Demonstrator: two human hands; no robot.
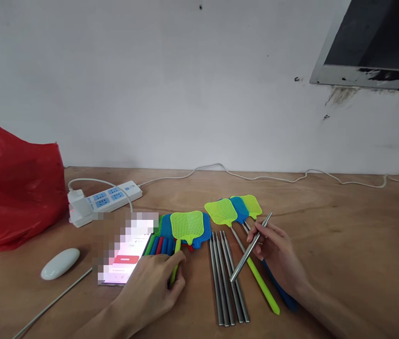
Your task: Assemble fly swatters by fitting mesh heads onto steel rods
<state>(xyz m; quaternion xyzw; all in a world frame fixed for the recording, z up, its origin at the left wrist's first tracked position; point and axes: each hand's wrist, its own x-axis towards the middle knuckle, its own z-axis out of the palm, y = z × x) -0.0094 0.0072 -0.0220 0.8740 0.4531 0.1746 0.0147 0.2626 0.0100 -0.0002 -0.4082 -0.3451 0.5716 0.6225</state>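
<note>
My left hand [153, 288] rests on the wooden table [344, 226], fingers closed on the green handle of a yellow-green fly swatter head [187, 226] that lies on a pile of blue and red swatter heads and coloured handles [162, 245]. My right hand [277, 254] pinches a metal rod [250, 248], held tilted above the table. Several more metal rods [227, 278] lie side by side between my hands. Three assembled swatters [236, 210], green and blue, lie under my right hand.
A phone with a lit screen [126, 256] lies left of my left hand. A white power strip [102, 200] with its cable, a white mouse-like object [60, 263] and a red plastic bag [12, 188] stand at the left. A white wall rises behind.
</note>
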